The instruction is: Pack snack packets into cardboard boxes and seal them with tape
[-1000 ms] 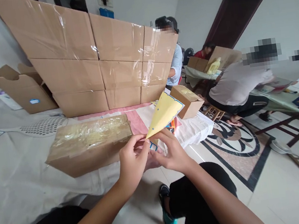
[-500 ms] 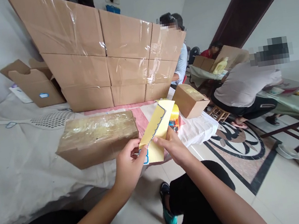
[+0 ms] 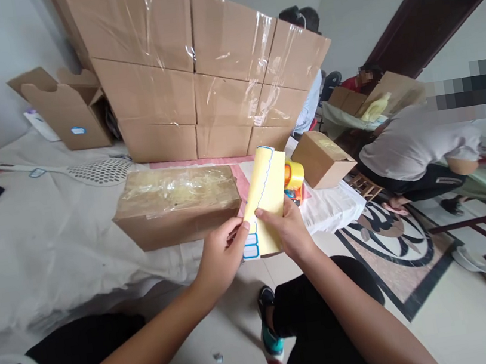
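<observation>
A sheet of sticky labels (image 3: 274, 192) with a yellow back is held upright between my two hands, above the table's front edge. Its left side curls over, and blue-bordered white labels show at the lower left. My left hand (image 3: 223, 251) pinches that curled lower left edge between thumb and fingers. Gripping the right side is my right hand (image 3: 290, 226), its thumb across the front and its fingers hidden behind. Just beyond the sheet sits a roll of yellow tape (image 3: 295, 173) by an orange tape dispenser, partly covered by the sheet.
A taped carton (image 3: 181, 224) lies left of my hands, a smaller one (image 3: 324, 161) to the right. Behind stands a wall of taped cartons (image 3: 217, 98). A white slotted skimmer (image 3: 101, 172) and an open box (image 3: 85, 123) are farther left. Other people sit at the right.
My view has shifted, so the cartons appear farther right and higher. The sheet has turned more upright, and more of the blue-bordered labels shows beside my left thumb. Both hands keep their hold.
</observation>
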Action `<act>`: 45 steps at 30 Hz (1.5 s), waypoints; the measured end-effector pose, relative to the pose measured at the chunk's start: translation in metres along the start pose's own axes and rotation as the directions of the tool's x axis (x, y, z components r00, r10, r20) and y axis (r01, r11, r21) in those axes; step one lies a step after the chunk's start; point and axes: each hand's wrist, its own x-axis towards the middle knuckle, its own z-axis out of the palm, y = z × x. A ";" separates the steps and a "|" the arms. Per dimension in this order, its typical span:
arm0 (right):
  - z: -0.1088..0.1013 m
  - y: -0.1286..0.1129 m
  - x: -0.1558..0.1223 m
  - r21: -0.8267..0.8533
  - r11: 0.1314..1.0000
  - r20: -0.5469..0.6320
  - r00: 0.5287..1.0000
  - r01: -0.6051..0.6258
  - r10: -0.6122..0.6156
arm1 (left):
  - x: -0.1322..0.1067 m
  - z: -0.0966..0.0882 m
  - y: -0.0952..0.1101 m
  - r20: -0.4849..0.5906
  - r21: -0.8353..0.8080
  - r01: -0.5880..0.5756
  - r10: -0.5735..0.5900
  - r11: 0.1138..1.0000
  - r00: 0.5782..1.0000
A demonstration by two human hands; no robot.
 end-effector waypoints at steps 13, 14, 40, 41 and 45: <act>0.002 0.006 0.000 -0.017 1.000 -0.023 1.000 -0.013 0.012 | 0.000 -0.002 0.000 -0.023 0.077 -0.032 0.034 0.997 0.999; 0.002 0.007 0.000 0.004 0.997 0.002 0.997 -0.076 0.076 | 0.000 -0.003 0.001 -0.030 0.074 -0.027 0.029 0.997 0.999; 0.003 0.001 -0.007 -0.034 0.998 -0.025 0.998 -0.060 0.060 | 0.009 -0.010 -0.004 0.091 0.602 -0.504 0.575 0.619 0.813; 0.003 0.000 -0.006 -0.034 0.997 -0.031 0.998 -0.063 0.062 | 0.009 -0.010 -0.004 0.088 0.607 -0.509 0.585 0.611 0.807; -0.008 -0.003 0.003 -0.039 0.997 -0.083 0.995 -0.062 0.058 | 0.007 -0.013 -0.003 0.093 0.586 -0.584 0.669 0.562 0.737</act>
